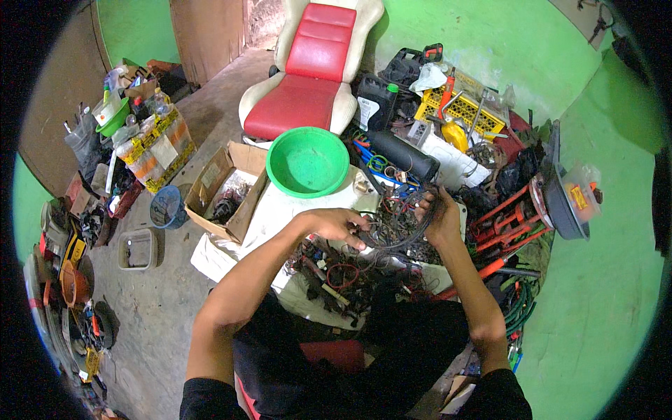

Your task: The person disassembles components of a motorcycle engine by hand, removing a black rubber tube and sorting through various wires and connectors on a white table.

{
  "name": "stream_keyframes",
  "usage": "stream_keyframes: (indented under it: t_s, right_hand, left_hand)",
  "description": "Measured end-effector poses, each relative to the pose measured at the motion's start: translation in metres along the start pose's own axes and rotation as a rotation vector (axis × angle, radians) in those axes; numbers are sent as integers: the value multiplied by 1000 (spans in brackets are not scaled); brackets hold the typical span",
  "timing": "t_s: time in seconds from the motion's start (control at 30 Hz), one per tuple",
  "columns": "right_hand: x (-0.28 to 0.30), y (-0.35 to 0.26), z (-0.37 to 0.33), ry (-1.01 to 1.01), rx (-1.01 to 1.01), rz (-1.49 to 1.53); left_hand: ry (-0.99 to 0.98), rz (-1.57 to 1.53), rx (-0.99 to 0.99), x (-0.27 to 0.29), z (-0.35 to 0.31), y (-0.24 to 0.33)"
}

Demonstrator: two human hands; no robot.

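Note:
A looped black cable (pixel 406 240) runs between my two hands above a heap of tangled wires (pixel 392 213). My right hand (pixel 442 218) is closed round the bunched part of the loop, fingers curled over it. The fingertips of my left hand (pixel 339 225) are closed on the cable's left end. Below my hands, more loose wires and dark scraps (pixel 336 273) lie on a white sheet (pixel 280 241), with a thin red wire ring (pixel 343 276) among them. Beyond my left hand stands a green basin (pixel 308 162), with nothing visible inside it.
Left of the basin is a cardboard box (pixel 227 189) with wire pieces in it. A blue basket (pixel 168 207) and a grey tub (pixel 138 249) stand on the floor. A red-and-white seat (pixel 308 77) is ahead. Orange metal stands (pixel 511 217) and piled tools crowd the right.

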State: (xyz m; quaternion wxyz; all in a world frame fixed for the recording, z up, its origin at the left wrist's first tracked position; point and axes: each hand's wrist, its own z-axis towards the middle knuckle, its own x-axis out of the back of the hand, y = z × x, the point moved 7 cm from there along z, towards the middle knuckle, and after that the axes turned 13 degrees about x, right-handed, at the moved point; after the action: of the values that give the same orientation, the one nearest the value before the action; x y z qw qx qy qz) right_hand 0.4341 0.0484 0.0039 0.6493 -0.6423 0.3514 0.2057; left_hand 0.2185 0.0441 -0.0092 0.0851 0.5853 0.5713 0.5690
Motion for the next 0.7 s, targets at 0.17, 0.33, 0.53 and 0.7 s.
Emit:
stream_keyframes:
  t_s: [0.17, 0.33, 0.53, 0.7]
  right_hand:
    - [-14, 15, -13, -159, -120, -186]
    - [-43, 23, -36, -377, -257, -193]
    - [-50, 27, -42, -392, -152, -547]
    - [-26, 25, -20, -236, 156, -583]
  left_hand:
    - [187, -190, -87, 31, -13, 29]
    - [236, -244, -118, 46, -29, 46]
    - [232, -129, -40, 41, -32, 32]
    - [409, 40, -9, 45, -30, 33]
